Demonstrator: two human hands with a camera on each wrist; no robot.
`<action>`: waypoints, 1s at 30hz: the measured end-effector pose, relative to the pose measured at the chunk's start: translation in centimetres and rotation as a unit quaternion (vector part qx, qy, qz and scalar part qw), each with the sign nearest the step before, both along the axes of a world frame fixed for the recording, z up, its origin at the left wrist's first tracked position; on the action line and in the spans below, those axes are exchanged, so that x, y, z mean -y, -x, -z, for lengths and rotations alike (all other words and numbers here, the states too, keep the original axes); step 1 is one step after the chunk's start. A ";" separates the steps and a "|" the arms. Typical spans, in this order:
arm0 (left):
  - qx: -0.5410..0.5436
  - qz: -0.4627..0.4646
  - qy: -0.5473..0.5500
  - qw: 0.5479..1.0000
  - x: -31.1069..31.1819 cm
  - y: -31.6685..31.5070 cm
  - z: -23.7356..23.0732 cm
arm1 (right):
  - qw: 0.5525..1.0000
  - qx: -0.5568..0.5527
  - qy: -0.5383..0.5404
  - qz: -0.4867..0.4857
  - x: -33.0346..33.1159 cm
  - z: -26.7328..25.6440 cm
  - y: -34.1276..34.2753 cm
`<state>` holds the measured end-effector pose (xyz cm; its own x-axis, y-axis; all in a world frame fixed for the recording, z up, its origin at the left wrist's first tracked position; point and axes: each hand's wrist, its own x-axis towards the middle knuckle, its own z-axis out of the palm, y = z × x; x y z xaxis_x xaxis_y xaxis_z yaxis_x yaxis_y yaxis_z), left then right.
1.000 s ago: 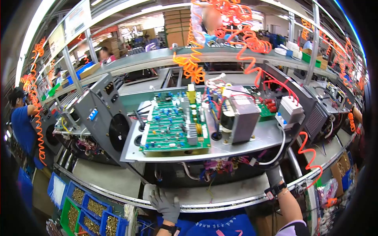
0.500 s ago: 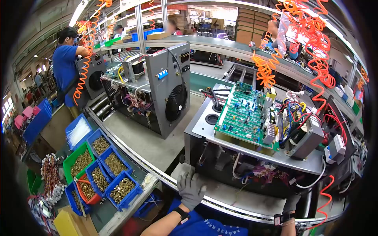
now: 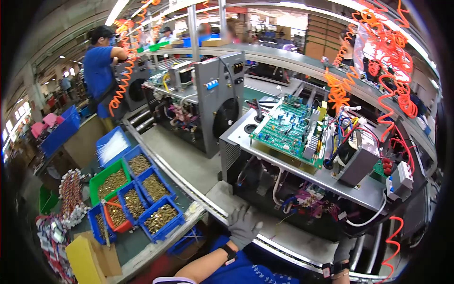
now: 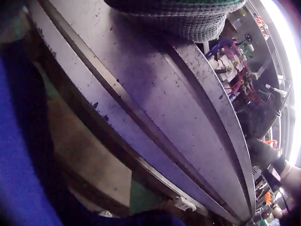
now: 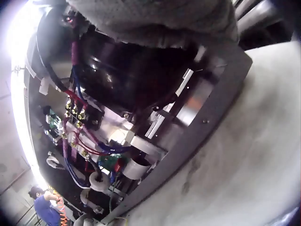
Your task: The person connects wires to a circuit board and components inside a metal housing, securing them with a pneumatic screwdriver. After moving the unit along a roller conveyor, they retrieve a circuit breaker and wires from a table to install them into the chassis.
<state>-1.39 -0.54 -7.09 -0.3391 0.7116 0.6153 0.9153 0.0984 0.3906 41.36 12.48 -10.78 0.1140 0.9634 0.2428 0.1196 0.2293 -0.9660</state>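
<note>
My left hand (image 3: 243,226), in a grey knit glove, rests with fingers spread at the conveyor's front rail (image 3: 279,253), before the left front corner of an open electrical unit (image 3: 283,161). In the left wrist view the glove (image 4: 183,21) lies over a pale metal surface (image 4: 155,99). Low at the unit's right front is my gloved right hand (image 3: 343,248). The right wrist view has that glove (image 5: 155,21) along the unit's dark frame (image 5: 207,120), its fingers hidden. On the unit's top are a green circuit board (image 3: 288,130) and a transformer (image 3: 357,163).
A second grey unit (image 3: 203,102) with a fan stands to the left. Blue and green bins (image 3: 163,220) of brass fasteners sit on the side bench, beside bundled wires (image 3: 73,194). Orange coiled hoses (image 3: 338,92) hang overhead. A person in blue (image 3: 98,71) works far left.
The head view has swung left, bringing the bins and the second unit into fuller view. Both hands stay near the unit's front, the left with its fingers still spread.
</note>
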 end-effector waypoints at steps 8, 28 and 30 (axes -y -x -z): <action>-0.024 -0.017 -0.017 0.999 -0.8 -4.9 0.8 | 0.994 0.023 0.063 -0.087 1.1 -4.6 2.5; -0.049 -0.010 0.004 0.999 -1.2 -18.1 1.2 | 0.992 0.066 0.065 -0.090 1.4 -7.1 4.1; -0.048 -0.009 0.000 0.999 -1.2 -19.0 1.2 | 0.989 0.124 -0.020 -0.073 0.0 -4.6 3.9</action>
